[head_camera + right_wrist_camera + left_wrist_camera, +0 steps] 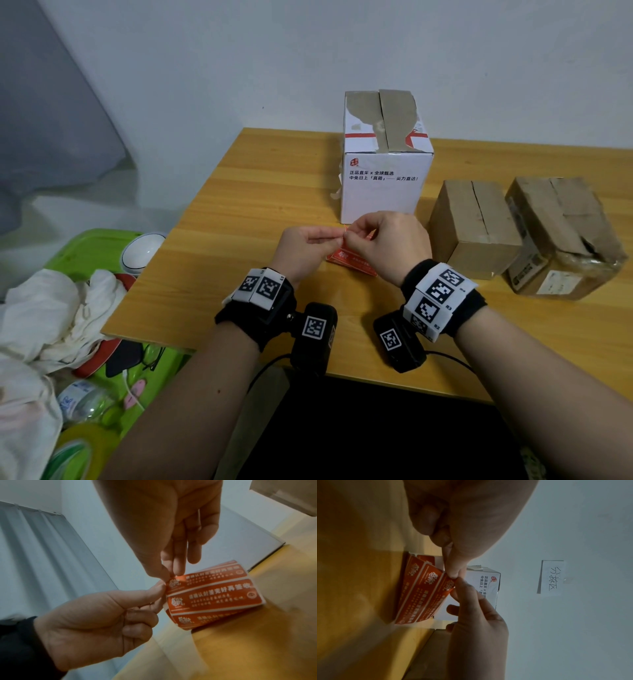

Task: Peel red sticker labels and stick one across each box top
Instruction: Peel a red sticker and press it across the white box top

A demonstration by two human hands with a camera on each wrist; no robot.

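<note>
Right wrist view shows your left hand (96, 626) pinching the sticker sheet (214, 596) edge while your right hand (168, 524) pinches a red label's corner (175, 580). You're starting the peel; next, pull steadily, then carry it to the white box (385, 161) beyond your hands.

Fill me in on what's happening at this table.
A person is working a corner of a red sticker label loose from a sheet of labels. The left hand pinches the sheet's edge while the right hand picks at the corner; the label is barely lifted. On the wooden table stand a white box and two brown cardboard boxes. None shows one of these labels across its top yet.
</note>
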